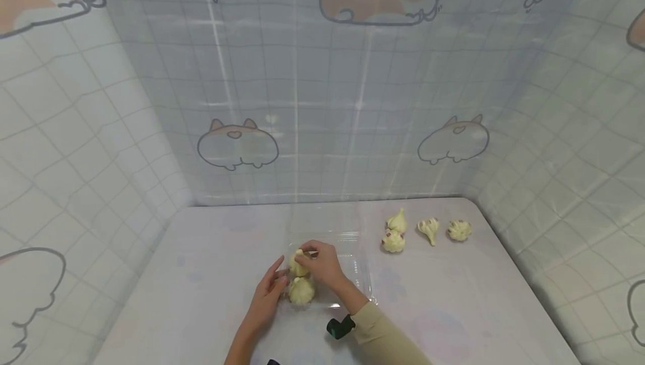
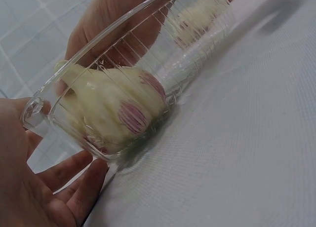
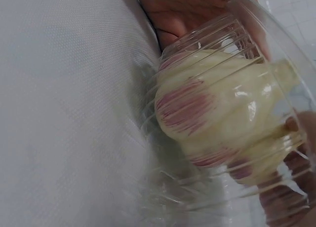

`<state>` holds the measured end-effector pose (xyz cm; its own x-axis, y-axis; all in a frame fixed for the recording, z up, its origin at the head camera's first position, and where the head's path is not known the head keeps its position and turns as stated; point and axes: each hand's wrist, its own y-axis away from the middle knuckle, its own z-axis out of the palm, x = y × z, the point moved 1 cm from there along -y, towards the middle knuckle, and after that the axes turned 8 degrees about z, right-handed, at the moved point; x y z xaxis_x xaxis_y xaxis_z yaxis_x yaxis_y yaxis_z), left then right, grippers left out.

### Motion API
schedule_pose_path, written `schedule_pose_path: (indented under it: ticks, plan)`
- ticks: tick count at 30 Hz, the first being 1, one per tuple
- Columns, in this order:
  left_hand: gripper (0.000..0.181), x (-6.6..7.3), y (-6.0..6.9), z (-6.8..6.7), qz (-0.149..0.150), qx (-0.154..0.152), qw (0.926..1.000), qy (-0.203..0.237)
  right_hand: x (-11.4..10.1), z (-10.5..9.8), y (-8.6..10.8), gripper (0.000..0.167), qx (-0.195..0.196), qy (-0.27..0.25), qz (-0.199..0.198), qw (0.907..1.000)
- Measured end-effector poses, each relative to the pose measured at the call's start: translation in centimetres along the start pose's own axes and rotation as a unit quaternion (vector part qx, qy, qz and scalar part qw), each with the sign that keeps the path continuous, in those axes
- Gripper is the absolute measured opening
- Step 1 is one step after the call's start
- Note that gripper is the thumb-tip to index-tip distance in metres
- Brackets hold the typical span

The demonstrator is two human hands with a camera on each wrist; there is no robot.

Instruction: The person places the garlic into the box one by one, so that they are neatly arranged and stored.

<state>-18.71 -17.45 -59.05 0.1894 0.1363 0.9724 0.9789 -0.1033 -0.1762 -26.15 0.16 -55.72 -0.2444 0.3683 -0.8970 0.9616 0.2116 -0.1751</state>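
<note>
A clear plastic box (image 1: 330, 293) with its lid folded back stands on the table. Two pale garlic bulbs lie one behind the other along its left side. My right hand (image 1: 325, 267) reaches in and pinches the rear garlic bulb (image 1: 297, 265). The front garlic bulb (image 1: 301, 291) sits in the near left corner; its purple streaks show through the wall in the right wrist view. My left hand (image 1: 264, 296) rests against the box's left side, fingers spread. In the left wrist view, its fingers (image 2: 81, 180) touch the box corner.
Right of the box, two garlic bulbs (image 1: 395, 232) touch each other. Farther right lie another garlic bulb (image 1: 429, 229) and a knobbly one (image 1: 459, 230). The transparent lid (image 1: 325, 219) lies toward the back wall. Patterned curtains (image 1: 302, 102) enclose the table (image 1: 211, 264).
</note>
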Motion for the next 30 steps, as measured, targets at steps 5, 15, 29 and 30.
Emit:
schedule_pose_path:
  ticks: [5, 15, 29, 30]
  plan:
    - [0.052, -0.1, -0.1, 0.0, 0.0, -0.003, 1.0, 0.002, 0.0, -0.1, 0.0, 0.014, -0.001, 0.001, 0.005, 1.0]
    - [0.052, 2.8, 0.2, -0.1, -0.009, -0.02, 0.9998, 0.001, 0.1, 0.0, -0.1, 0.014, -0.006, -0.001, 0.025, 0.9997]
    - [0.052, 3.5, 0.4, 0.0, -0.012, -0.019, 0.9998, 0.001, 0.4, 0.1, -0.1, 0.012, -0.011, 0.003, 0.037, 0.9992]
    - [0.052, 3.7, 0.4, 0.0, -0.013, -0.018, 0.9997, -0.002, 0.4, 0.1, -0.1, 0.013, -0.012, 0.004, 0.038, 0.9992]
